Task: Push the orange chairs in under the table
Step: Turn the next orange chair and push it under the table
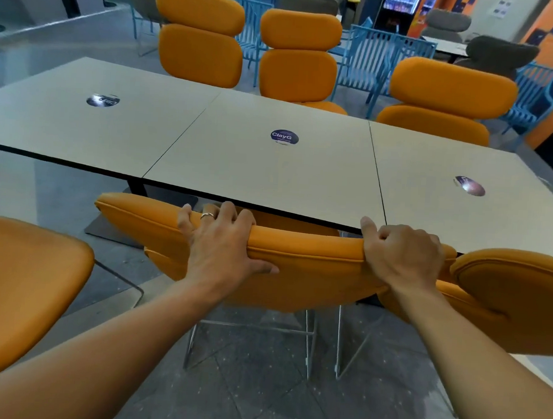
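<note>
An orange padded chair (307,265) stands in front of me at the near edge of the long beige table (226,162), its seat partly under the tabletop. My left hand (222,241) grips the top of its backrest, fingers curled over the far side. My right hand (401,251) grips the same backrest further right. A second orange chair (24,286) stands at my near left, away from the table. A third orange chair (514,298) overlaps the held chair at the right.
Three more orange chairs (299,60) line the table's far side. Blue slatted chairs (369,60) and grey chairs stand behind them. Round stickers (284,137) mark each table panel. A black table base (114,229) sits on the grey floor at the left.
</note>
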